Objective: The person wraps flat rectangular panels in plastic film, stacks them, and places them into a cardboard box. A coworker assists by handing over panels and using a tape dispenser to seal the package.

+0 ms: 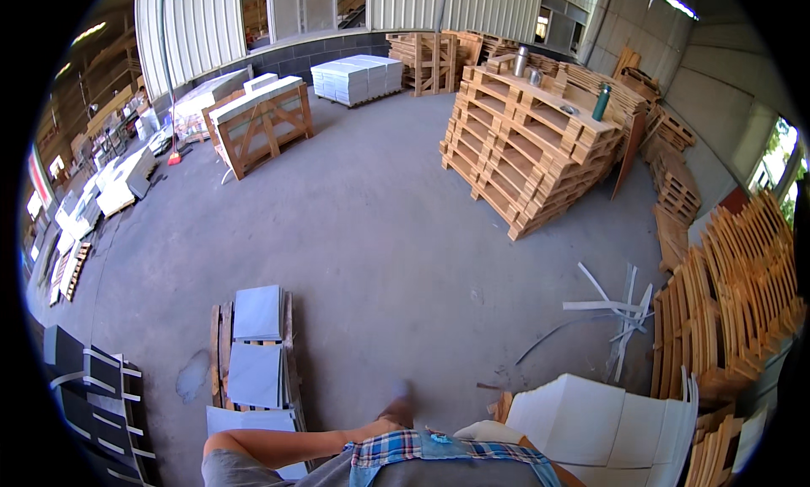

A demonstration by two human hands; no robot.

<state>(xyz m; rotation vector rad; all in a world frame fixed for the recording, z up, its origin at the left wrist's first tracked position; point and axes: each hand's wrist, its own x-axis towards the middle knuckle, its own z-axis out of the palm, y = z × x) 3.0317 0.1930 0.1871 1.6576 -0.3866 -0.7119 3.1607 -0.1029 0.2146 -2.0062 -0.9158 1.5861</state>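
Observation:
My left forearm (287,445) crosses the lower part of the head view, bent in front of a blue plaid apron (405,445). At its end my left hand (395,414) is small and blurred beside the apron's upper edge; its fingers do not show clearly. Only a sliver of my right arm (564,473) appears, and I cannot make out the right hand. A pale rounded shape (488,431) sits at the apron's right edge, too unclear to name. Near my left arm, flat grey slabs (255,374) lie in stacks on a wooden pallet (221,352).
White slabs (582,419) stand at my lower right, near wooden frames (726,293). Loose white strips (626,310) litter the floor there. Stacked pallets (523,150) hold a green bottle (602,102) ahead right. A wooden crate (261,124) stands ahead left; dark strapped slabs (93,403) lie lower left.

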